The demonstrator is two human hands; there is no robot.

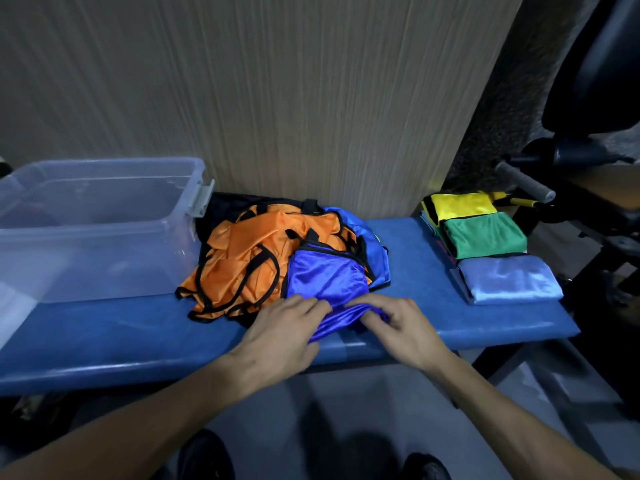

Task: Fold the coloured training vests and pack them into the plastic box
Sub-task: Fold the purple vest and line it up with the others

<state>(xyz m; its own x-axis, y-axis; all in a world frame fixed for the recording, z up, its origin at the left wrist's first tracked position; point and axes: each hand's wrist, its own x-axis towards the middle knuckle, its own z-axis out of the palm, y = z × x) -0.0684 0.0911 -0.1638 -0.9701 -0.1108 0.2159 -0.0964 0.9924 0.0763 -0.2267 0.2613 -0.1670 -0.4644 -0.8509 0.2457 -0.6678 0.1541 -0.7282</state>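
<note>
Orange vests (242, 258) crowd beside our purple vest (325, 278); our left hand (280, 337) and right hand (398, 323) pinch its bunched hem.

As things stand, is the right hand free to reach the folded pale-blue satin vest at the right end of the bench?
Probably not yet. The right hand is pinching the purple satin vest, as is the left hand. Once it lets go, only bare blue bench lies between it and the folded pale-blue satin vest.
</note>
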